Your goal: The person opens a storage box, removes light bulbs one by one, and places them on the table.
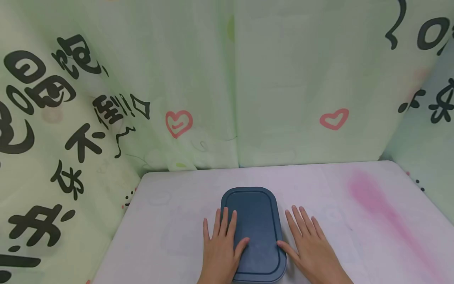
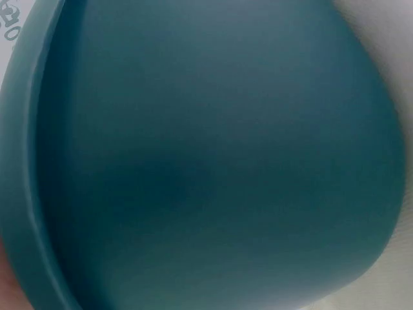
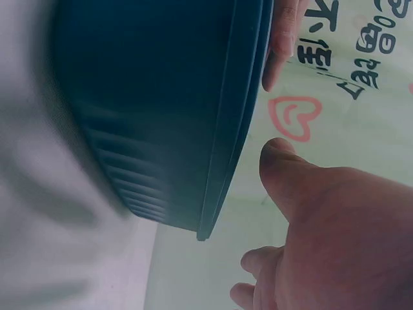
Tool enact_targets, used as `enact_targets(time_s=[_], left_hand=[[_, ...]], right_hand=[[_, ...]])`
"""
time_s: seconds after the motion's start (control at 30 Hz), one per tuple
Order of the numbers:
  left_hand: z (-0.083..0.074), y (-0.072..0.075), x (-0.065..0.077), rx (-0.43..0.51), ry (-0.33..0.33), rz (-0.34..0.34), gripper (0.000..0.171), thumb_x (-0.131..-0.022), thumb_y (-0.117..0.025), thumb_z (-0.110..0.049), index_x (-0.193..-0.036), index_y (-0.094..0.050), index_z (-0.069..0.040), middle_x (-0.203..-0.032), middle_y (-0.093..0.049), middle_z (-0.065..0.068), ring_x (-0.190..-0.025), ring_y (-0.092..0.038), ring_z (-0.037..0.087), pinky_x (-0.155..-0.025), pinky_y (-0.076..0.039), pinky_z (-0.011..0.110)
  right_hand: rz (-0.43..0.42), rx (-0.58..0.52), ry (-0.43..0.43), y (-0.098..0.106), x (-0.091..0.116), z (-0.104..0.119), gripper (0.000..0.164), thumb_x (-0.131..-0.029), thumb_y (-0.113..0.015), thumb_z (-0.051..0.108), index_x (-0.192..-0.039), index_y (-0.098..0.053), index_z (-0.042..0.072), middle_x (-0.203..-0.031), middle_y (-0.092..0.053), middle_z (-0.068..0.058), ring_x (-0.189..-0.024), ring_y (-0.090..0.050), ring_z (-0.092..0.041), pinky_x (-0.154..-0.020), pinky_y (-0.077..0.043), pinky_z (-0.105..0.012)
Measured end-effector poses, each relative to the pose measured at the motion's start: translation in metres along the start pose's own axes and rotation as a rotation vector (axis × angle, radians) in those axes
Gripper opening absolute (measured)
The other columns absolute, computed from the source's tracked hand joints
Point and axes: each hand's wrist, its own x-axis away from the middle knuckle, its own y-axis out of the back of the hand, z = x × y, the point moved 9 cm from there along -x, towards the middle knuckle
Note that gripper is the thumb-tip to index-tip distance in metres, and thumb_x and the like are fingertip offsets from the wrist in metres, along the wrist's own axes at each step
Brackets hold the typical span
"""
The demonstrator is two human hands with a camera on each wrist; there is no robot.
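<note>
A dark blue box with a rounded rectangular lid (image 1: 256, 228) rests on the table, its long side pointing away from me. My left hand (image 1: 221, 248) lies over the lid's left edge, fingers straight and the thumb above the lid. To the right of the box is my right hand (image 1: 313, 246), fingers extended and the thumb tip by the lid's right rim; whether it touches cannot be told. In the left wrist view the box's smooth side wall (image 2: 226, 155) fills most of the picture. Ridges mark the side wall (image 3: 129, 174) in the right wrist view. What the box holds is hidden.
The table (image 1: 177, 221) has a whitish cover with a pink streak (image 1: 379, 205) on the right. Pale green curtains (image 1: 283, 79) with black lettering and red hearts hang behind the table and along both sides.
</note>
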Motion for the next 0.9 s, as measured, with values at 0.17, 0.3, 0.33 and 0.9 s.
enact_targets(time_s=[0.17,0.3,0.33,0.9], left_hand=[[0.003,0.001,-0.003,0.045,0.04,0.026,0.072,-0.1,-0.038,-0.061,-0.157,-0.029,-0.019,-0.163,-0.025,0.009,-0.152,-0.018,0.031,-0.117,-0.007,0.064],[0.006,0.004,-0.006,0.1,0.054,0.015,0.07,-0.1,-0.04,-0.059,-0.157,-0.031,-0.018,-0.162,-0.027,0.01,-0.151,-0.022,0.033,-0.117,-0.008,0.064],[0.006,0.005,-0.007,0.109,0.056,0.007,0.07,-0.1,-0.041,-0.058,-0.156,-0.032,-0.018,-0.162,-0.029,0.01,-0.15,-0.024,0.033,-0.117,-0.009,0.064],[0.027,0.027,-0.02,0.297,0.138,-0.146,0.053,-0.099,-0.057,-0.04,-0.143,-0.052,-0.011,-0.14,-0.055,0.01,-0.126,-0.054,0.029,-0.103,-0.047,0.05]], right_hand=[[0.035,-0.022,-0.024,0.001,-0.004,0.0,0.084,-0.095,-0.05,0.062,-0.156,-0.028,0.009,-0.162,-0.026,-0.015,-0.149,-0.021,-0.036,-0.122,0.011,-0.036],[0.013,-0.044,-0.013,0.006,-0.007,0.003,0.082,-0.095,-0.054,0.058,-0.156,-0.029,0.008,-0.161,-0.029,-0.016,-0.148,-0.026,-0.037,-0.116,-0.027,-0.055],[0.008,-0.048,-0.008,0.007,-0.007,0.003,0.081,-0.095,-0.054,0.057,-0.156,-0.03,0.008,-0.16,-0.03,-0.016,-0.147,-0.027,-0.037,-0.113,-0.031,-0.056],[0.033,-0.151,-0.045,0.01,-0.022,0.004,0.072,-0.097,-0.055,0.052,-0.149,-0.042,0.004,-0.143,-0.05,-0.017,-0.125,-0.051,-0.032,-0.099,-0.048,-0.052]])
